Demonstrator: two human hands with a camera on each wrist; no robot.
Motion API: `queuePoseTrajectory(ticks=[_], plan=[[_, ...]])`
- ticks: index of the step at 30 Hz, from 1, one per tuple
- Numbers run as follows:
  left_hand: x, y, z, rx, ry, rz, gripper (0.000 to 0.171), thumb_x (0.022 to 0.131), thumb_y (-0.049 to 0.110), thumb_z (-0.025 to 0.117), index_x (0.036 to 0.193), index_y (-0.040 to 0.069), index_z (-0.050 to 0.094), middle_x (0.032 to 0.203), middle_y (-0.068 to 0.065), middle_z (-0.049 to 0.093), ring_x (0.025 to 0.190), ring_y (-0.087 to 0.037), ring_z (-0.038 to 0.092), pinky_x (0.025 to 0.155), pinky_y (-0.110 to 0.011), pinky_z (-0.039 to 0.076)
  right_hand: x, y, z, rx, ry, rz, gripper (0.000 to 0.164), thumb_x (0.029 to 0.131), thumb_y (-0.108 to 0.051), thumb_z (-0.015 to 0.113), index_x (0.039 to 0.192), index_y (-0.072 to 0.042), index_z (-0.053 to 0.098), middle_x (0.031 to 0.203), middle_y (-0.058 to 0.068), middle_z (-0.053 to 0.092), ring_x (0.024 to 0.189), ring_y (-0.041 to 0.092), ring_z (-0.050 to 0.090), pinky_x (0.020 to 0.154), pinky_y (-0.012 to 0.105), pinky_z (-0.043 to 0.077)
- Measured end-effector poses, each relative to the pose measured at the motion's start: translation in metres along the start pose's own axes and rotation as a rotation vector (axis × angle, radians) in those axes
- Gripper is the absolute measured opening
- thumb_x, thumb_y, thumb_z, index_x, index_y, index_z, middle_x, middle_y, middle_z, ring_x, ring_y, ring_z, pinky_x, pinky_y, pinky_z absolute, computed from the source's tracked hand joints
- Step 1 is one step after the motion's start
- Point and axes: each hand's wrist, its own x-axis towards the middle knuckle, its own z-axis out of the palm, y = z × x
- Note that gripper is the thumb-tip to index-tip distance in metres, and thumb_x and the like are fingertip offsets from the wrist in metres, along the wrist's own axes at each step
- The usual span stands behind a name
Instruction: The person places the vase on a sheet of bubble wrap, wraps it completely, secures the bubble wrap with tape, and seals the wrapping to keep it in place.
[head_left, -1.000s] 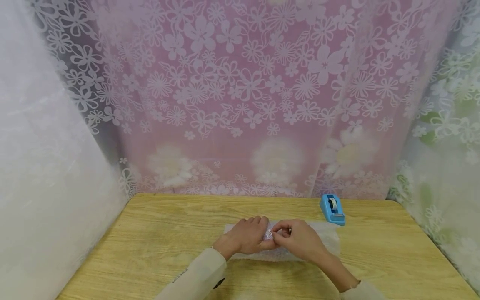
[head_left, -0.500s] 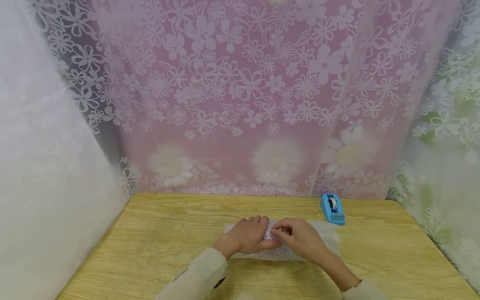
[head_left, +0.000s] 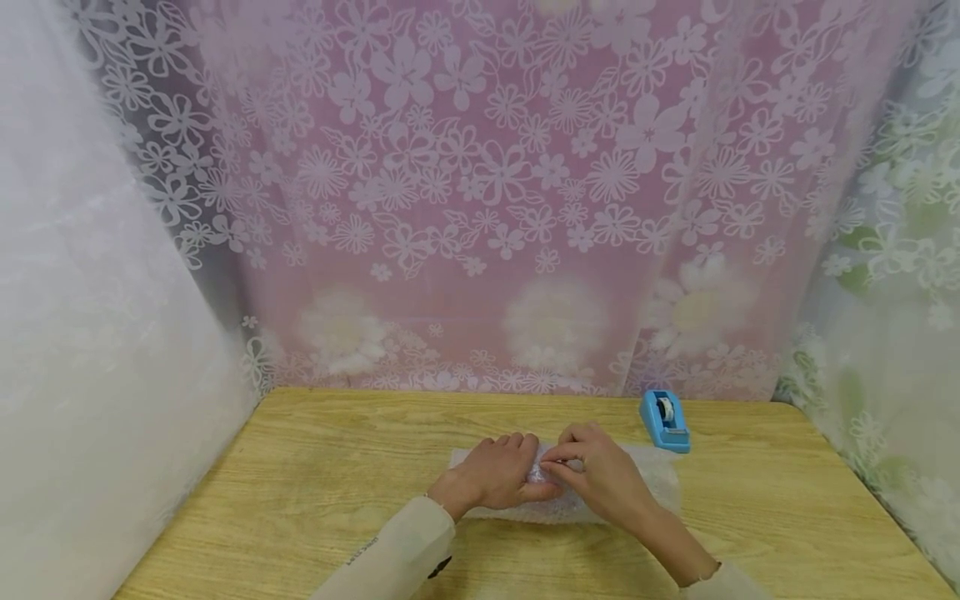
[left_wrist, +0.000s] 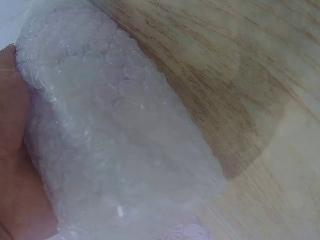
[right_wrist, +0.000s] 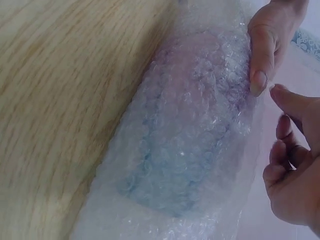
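A bundle of bubble wrap (head_left: 592, 500) lies across the table, with pink and bluish colour showing through its layers. What it wraps is hidden. My left hand (head_left: 498, 471) rests flat over the left part of the bundle, fingers extended, thumb (right_wrist: 262, 75) along its top. Just right of that thumb, my right hand (head_left: 600, 475) brings thumb and index fingertip together close over the wrap, the other fingers bent. A tiny pale bit shows at the right thumb's tip in the right wrist view; I cannot tell what it is. In the left wrist view the bundle (left_wrist: 115, 125) fills the middle.
A blue tape dispenser (head_left: 665, 421) with a roll in it stands behind the bundle's right end. The wood-grain table (head_left: 337, 467) extends around it. Flowered curtains (head_left: 480, 208) hang behind the table and at both sides.
My right hand has shifted slightly, its fingers rising and the index straightening a little above the wrap. My left hand and the bundle have stayed in place.
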Motion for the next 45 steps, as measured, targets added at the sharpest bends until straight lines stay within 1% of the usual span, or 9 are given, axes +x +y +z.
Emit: queuePoseTrajectory(ticks=[4, 8, 14, 20, 24, 29, 35, 42, 45], plan=[[0.000, -0.001, 0.000, 0.000, -0.002, 0.001, 0.062, 0.087, 0.073, 0.033, 0.110, 0.018, 0.050, 0.091, 0.004, 0.051, 0.083, -0.012, 0.055, 0.070, -0.033, 0.047, 0.003, 0.006, 0.001, -0.028, 0.032, -0.068, 0.003, 0.083, -0.026, 0.074, 0.084, -0.025, 0.076, 0.089, -0.019, 0.051, 0.084, 0.007, 0.042, 0.070, 0.028, 0.043], [0.001, 0.000, 0.000, 0.001, -0.008, 0.004, 0.064, 0.088, 0.072, 0.033, 0.115, 0.017, 0.050, 0.094, 0.003, 0.053, 0.085, -0.013, 0.056, 0.070, -0.033, 0.048, 0.005, 0.012, 0.003, 0.017, 0.018, -0.065, 0.005, 0.082, -0.024, 0.074, 0.085, -0.028, 0.075, 0.092, -0.018, 0.053, 0.087, 0.008, 0.044, 0.073, 0.030, 0.044], [0.002, 0.000, 0.000, -0.004, -0.010, 0.009, 0.065, 0.088, 0.072, 0.033, 0.117, 0.017, 0.050, 0.096, 0.003, 0.054, 0.086, -0.013, 0.057, 0.071, -0.033, 0.048, 0.005, 0.015, 0.005, 0.127, -0.040, 0.028, 0.005, 0.085, -0.027, 0.072, 0.087, -0.030, 0.074, 0.093, -0.017, 0.054, 0.090, 0.011, 0.050, 0.073, 0.031, 0.047], [0.002, -0.001, 0.001, -0.006, -0.007, 0.009, 0.066, 0.088, 0.073, 0.033, 0.119, 0.017, 0.050, 0.099, 0.002, 0.055, 0.089, -0.014, 0.058, 0.074, -0.035, 0.049, 0.006, 0.014, 0.007, 0.196, -0.050, 0.138, 0.005, 0.085, -0.031, 0.072, 0.085, -0.027, 0.074, 0.092, -0.013, 0.056, 0.088, 0.012, 0.054, 0.076, 0.033, 0.049], [0.003, 0.000, 0.001, 0.001, -0.003, 0.007, 0.069, 0.087, 0.073, 0.031, 0.120, 0.016, 0.050, 0.103, 0.001, 0.055, 0.093, -0.015, 0.058, 0.076, -0.036, 0.049, 0.007, 0.014, 0.010, 0.291, -0.059, 0.242, 0.011, 0.085, -0.033, 0.072, 0.085, -0.023, 0.073, 0.091, -0.008, 0.059, 0.086, 0.013, 0.057, 0.080, 0.038, 0.049], [0.002, 0.002, -0.001, -0.001, -0.012, -0.002, 0.070, 0.087, 0.073, 0.032, 0.121, 0.015, 0.049, 0.105, 0.001, 0.055, 0.095, -0.016, 0.057, 0.077, -0.036, 0.049, 0.008, 0.015, 0.012, 0.393, -0.076, 0.337, 0.017, 0.085, -0.032, 0.072, 0.091, -0.016, 0.071, 0.095, -0.002, 0.061, 0.087, 0.016, 0.059, 0.078, 0.035, 0.048], [0.003, 0.004, 0.000, 0.023, -0.002, 0.000, 0.069, 0.087, 0.073, 0.033, 0.119, 0.015, 0.049, 0.103, 0.000, 0.055, 0.094, -0.015, 0.057, 0.076, -0.036, 0.049, 0.011, 0.019, 0.012, 0.462, -0.095, 0.383, 0.023, 0.087, -0.031, 0.070, 0.093, -0.008, 0.068, 0.089, 0.002, 0.064, 0.080, 0.017, 0.060, 0.068, 0.032, 0.050], [0.003, 0.000, 0.001, -0.039, -0.002, -0.007, 0.069, 0.087, 0.072, 0.035, 0.121, 0.014, 0.049, 0.106, 0.000, 0.054, 0.096, -0.016, 0.057, 0.078, -0.037, 0.048, 0.012, 0.021, 0.018, 0.424, -0.066, 0.380, 0.023, 0.089, -0.031, 0.069, 0.095, -0.009, 0.067, 0.089, 0.000, 0.063, 0.080, 0.015, 0.059, 0.068, 0.031, 0.050], [0.003, 0.000, 0.001, -0.042, -0.001, -0.005, 0.069, 0.087, 0.072, 0.036, 0.121, 0.014, 0.049, 0.104, 0.001, 0.054, 0.093, -0.015, 0.057, 0.076, -0.036, 0.049, 0.012, 0.023, 0.016, 0.443, -0.079, 0.362, 0.026, 0.091, -0.031, 0.066, 0.099, -0.007, 0.067, 0.091, 0.002, 0.063, 0.081, 0.016, 0.059, 0.069, 0.031, 0.049]])
